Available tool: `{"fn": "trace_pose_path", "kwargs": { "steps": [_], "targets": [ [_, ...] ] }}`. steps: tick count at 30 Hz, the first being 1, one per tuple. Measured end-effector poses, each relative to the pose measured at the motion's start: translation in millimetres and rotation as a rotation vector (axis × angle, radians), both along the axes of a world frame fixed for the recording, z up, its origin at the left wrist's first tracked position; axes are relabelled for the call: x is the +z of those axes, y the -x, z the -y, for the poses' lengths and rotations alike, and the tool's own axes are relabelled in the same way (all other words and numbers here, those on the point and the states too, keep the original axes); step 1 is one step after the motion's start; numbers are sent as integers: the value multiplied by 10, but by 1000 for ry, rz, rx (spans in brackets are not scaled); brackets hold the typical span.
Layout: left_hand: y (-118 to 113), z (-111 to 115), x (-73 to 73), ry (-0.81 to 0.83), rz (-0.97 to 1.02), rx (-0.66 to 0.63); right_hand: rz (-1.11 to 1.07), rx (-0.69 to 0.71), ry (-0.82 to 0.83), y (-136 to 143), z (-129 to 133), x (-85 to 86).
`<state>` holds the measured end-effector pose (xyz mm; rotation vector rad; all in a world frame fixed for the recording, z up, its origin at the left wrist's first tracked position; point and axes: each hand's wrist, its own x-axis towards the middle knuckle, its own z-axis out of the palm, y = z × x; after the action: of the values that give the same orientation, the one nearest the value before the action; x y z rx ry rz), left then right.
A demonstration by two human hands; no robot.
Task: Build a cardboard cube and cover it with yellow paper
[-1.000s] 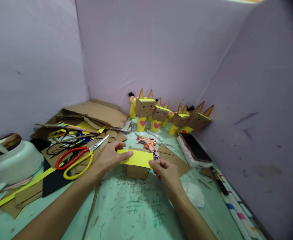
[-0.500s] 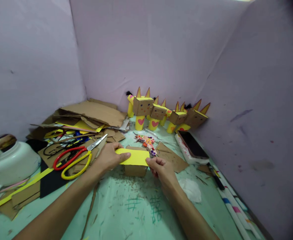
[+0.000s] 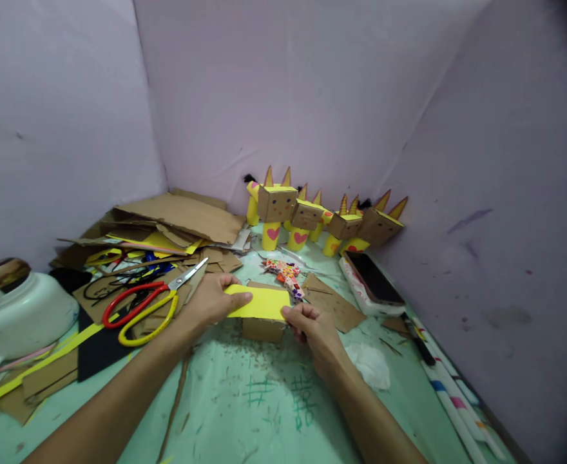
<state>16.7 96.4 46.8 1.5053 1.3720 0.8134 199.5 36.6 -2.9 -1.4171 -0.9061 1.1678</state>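
Observation:
A yellow paper piece (image 3: 263, 303) lies over the top of a small cardboard box (image 3: 263, 330) near the table's middle. Its left end is pinched by my left hand (image 3: 214, 299), with the thumb on the upper face. My right hand (image 3: 312, 325) grips the front right corner of the same paper between thumb and fingers. Part of the box's top is hidden under the paper. Just left of my left hand are scissors (image 3: 160, 299) with red and yellow handles, resting on scraps.
Cardboard sheets (image 3: 182, 216) are piled at the back left, beside a white pot (image 3: 27, 316). Several cardboard figures with horns (image 3: 278, 205) stand along the back wall. A phone (image 3: 374, 277), crumpled tissue (image 3: 369, 366) and rolled white tubes (image 3: 450, 399) lie right.

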Motion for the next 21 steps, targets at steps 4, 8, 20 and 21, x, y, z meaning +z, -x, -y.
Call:
{"fn": "trace_pose_path", "kwargs": {
  "steps": [4,8,20,21],
  "targets": [
    [9,-45,-35,5,-59,-31,-56,29,39,0,11,24],
    [26,-95,-86,45,-75,-81,-112,41,78,5,13,60],
    [37,-155,-149,91,-37,-111,-110,26,83,1,-5,48],
    [37,-151,-145,94,-30,-115,-96,24,76,-2,-8,46]
  ]
}}
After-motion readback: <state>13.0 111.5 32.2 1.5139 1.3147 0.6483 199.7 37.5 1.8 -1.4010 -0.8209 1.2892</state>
